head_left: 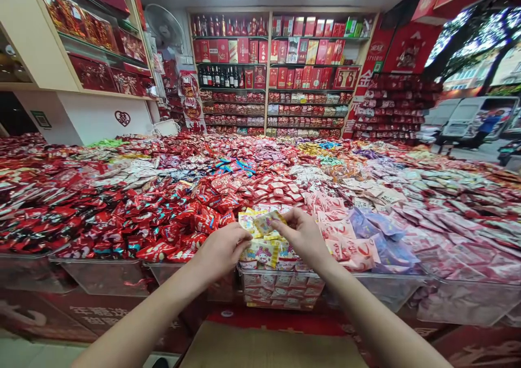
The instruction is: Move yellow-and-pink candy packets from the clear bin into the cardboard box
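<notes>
Yellow-and-white cartoon packets fill a clear bin at the centre front. My right hand pinches one small yellow packet between thumb and fingers, just above the pile. To its left, my left hand is at the bin's left side, fingers curled and pressed together by the yellow packets; whatever it may hold is hidden. Red packets lie left of my left hand, and pink packets lie right of my right hand.
Clear bins of colourful wrapped packets spread across the display. An open cardboard box stands below the front edge. Shelves of bottles and red boxes line the back. A person in blue is outside at the far right.
</notes>
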Demonstrator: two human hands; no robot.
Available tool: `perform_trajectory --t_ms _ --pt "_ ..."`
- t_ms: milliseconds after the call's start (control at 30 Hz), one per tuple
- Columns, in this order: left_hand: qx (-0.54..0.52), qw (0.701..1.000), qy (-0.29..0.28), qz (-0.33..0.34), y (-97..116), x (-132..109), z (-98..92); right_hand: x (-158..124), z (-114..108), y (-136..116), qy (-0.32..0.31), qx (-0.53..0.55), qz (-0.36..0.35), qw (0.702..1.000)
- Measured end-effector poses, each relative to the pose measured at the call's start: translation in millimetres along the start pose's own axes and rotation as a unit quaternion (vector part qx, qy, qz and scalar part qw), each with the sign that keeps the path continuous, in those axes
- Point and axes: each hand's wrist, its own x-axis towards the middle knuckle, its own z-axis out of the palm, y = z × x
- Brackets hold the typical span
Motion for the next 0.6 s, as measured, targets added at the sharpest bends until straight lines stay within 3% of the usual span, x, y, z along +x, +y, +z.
perform_trajectory --t_ms 133,367,600 --pt "0.011 1.000 -0.001 -0.007 0 -2 -1.6 2 11 1 -0.044 -0.018 0.008 0.999" --pt "0.027 0.999 -0.006 -0.031 1 -5 -5.3 -8 7 -6 -0.059 -0.227 -0.033 0.972" --pt "0.033 0.998 -0.016 -0.041 0 -2 -4.3 -7 9 -2 -0.020 -0.185 -0.019 0.982"
